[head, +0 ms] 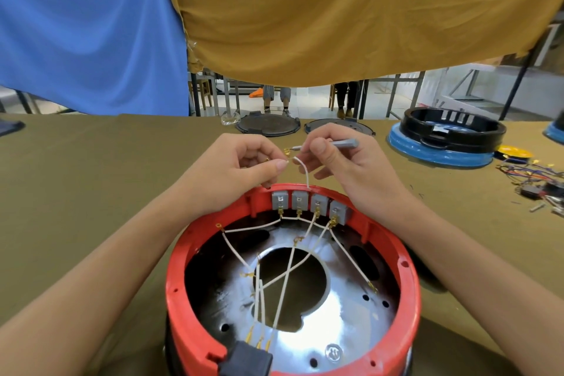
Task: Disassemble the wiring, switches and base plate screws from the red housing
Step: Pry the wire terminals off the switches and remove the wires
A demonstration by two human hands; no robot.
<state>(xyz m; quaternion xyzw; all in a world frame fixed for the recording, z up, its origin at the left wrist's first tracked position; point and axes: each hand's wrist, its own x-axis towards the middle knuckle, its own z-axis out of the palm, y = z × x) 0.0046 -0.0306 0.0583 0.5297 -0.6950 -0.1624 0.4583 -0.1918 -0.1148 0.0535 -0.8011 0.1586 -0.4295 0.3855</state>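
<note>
So both hands are up over the far rim of the red housing (293,268), working one white wire (302,168). Left hand (241,162) pinches the wire end w/ thumb + forefinger, right by a gold terminal (287,152). Right hand (335,159) is curled round a small grey tool (338,143), tip pointing left and meeting that terminal.

Wire drops pretty much straight down from the pinch to the row of four grey switches (309,204) on the inner wall, so its long axis runs down toward the person; imo any pull goes up and away from the switches. Both hands abt equally close.

Housing sits on the counter (91,177) btwn the forearms, more wires crisscrossing inside. Small stamped mark on the metal base plate (332,352), can't read it.
</note>
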